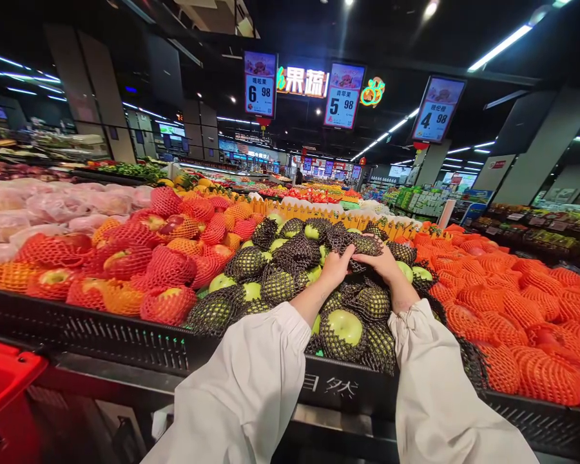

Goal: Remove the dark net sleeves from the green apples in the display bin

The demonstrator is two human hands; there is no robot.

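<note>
My left hand (336, 265) and my right hand (381, 263) are close together over the pile of green apples. Between them is a green apple in a black foam net (368, 245), with the fingers of both hands closed around it; the fingertips are partly hidden. Loose black netting (339, 237) bunches up beside the left fingers. Below the wrists, a green apple (344, 327) shows bare skin through the opening of its net. More netted green apples (278, 283) lie heaped to the left of my hands.
Red and yellow netted apples (169, 267) fill the left of the display. Orange-netted fruit (526, 303) lies on the right. A black tray edge (125, 335) runs along the front. A red basket (9, 380) stands at lower left. Price signs (344, 96) hang overhead.
</note>
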